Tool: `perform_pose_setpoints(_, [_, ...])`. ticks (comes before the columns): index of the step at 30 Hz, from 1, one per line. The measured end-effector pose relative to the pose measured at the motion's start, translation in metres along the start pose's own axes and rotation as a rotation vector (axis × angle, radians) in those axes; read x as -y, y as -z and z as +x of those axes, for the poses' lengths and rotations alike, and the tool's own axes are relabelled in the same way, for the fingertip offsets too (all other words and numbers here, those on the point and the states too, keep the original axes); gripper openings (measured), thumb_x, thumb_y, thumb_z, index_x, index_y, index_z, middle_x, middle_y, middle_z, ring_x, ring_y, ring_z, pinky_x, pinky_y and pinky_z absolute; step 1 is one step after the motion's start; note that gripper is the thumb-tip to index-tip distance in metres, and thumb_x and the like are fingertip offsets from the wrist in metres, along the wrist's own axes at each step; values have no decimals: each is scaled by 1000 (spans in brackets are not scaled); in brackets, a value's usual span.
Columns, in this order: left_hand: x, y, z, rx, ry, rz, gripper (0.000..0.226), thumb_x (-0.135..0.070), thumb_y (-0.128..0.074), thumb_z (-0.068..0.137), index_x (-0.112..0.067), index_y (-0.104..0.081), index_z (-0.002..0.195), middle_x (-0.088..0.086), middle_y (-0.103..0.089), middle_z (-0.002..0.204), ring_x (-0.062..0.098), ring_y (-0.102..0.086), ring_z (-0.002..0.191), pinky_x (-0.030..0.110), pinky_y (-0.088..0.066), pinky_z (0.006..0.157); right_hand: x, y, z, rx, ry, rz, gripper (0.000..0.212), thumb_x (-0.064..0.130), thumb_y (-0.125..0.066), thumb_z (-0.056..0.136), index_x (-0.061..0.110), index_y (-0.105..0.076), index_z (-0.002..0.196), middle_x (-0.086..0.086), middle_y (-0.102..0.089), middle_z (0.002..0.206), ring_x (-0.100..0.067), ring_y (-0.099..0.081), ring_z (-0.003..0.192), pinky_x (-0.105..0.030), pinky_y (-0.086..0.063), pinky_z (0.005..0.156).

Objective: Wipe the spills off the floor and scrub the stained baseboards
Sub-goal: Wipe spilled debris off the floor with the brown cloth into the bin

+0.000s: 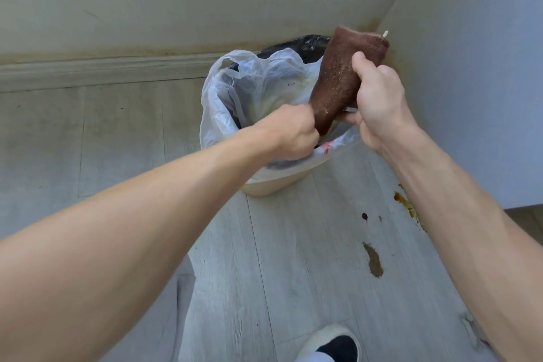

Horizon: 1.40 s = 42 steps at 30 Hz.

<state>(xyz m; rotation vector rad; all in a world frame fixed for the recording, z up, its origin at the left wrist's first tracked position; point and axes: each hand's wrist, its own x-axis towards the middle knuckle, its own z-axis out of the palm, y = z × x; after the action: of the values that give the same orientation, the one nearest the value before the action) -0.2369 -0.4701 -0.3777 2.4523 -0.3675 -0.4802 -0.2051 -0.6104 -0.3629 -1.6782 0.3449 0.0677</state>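
Both fists grip the crumb-flecked brown cloth (338, 79) over the bin (264, 185), left hand (291, 132) low, right hand (379, 100) above, likely shedding debris; spills (373, 258) remain at 5 o'clock.

A brown crumb-flecked cloth (340, 82) stands tilted toward one o'clock, gripped at both ends. Brown spills (373, 260) stain the pale floor (279, 273) at four o'clock. The baseboard (102, 73) at ten o'clock looks grimy.

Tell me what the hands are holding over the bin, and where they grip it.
Both grip a brown scouring pad: the right hand around its middle, the left hand pinching its lower end.
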Motion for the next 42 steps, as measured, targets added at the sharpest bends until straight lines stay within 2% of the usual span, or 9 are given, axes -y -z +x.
perform_pose_setpoints(8, [10,8,2,-1,126,81,16,-9,-45,95,-8,-55,108,16,-65,108,34,-61,95,35,-44,74,-1,-3,-5,67,9,-25,38,36,-47,107,6,-70,105,-16,-76,104,-26,-76,94,-50,-63,71])
perform_pose_setpoints(11, [-1,16,-1,-371,-121,-60,51,-6,-42,91,-11,-49,141,12,-59,139,29,-54,130,34,-45,98,-1,0,-6,92,21,-55,37,37,-46,107,13,-73,98,-11,-78,102,-22,-76,93,-45,-63,70])
perform_pose_setpoints(14, [-3,2,0,-141,-140,25,68,-6,-49,89,-10,-32,155,12,-38,162,32,-50,137,40,-47,104,0,-1,-8,83,6,-45,35,36,-47,106,15,-74,97,-6,-79,100,-21,-76,94,-47,-63,73])
perform_pose_setpoints(17, [2,3,0,-171,58,139,23,-14,-47,93,-9,-48,115,10,-59,114,38,-60,108,43,-46,79,0,-2,-9,78,-9,-46,38,35,-46,106,13,-73,91,-14,-78,101,-27,-76,91,-49,-63,74])
perform_pose_setpoints(27, [-14,-3,-5,-177,-123,62,74,-11,-56,90,-9,-25,158,11,-36,162,36,-49,137,45,-48,101,5,-4,-8,-3,-76,95,30,33,-51,104,14,-73,96,-5,-79,92,-22,-77,86,-44,-62,69])
perform_pose_setpoints(30, [-10,-5,-7,-97,53,188,36,-18,-59,94,-8,-49,127,16,-59,133,39,-62,108,40,-49,81,7,-8,-10,-21,-66,93,30,34,-52,104,10,-70,102,-13,-78,102,-29,-76,93,-52,-63,73])
perform_pose_setpoints(34, [-18,-4,-12,-108,-90,125,67,-14,-50,95,-6,-26,157,16,-28,166,34,-41,145,39,-42,108,10,-9,-9,-70,-20,101,40,44,-52,100,9,-72,100,-12,-78,103,-27,-76,94,-52,-63,80])
perform_pose_setpoints(37, [-11,-2,-16,-4,129,291,25,-18,-50,98,-10,-53,121,17,-59,133,36,-57,100,40,-46,79,13,-9,-10,-115,0,126,38,44,-53,101,10,-67,96,-17,-76,106,-33,-75,96,-60,-61,79])
perform_pose_setpoints(42, [-21,-4,-25,-40,-40,272,62,-15,-47,97,-12,-29,155,12,-34,163,33,-50,128,44,-46,93,14,-5,-7,-108,-21,207,40,40,-47,107,6,-68,109,-13,-77,106,-28,-76,95,-55,-62,81])
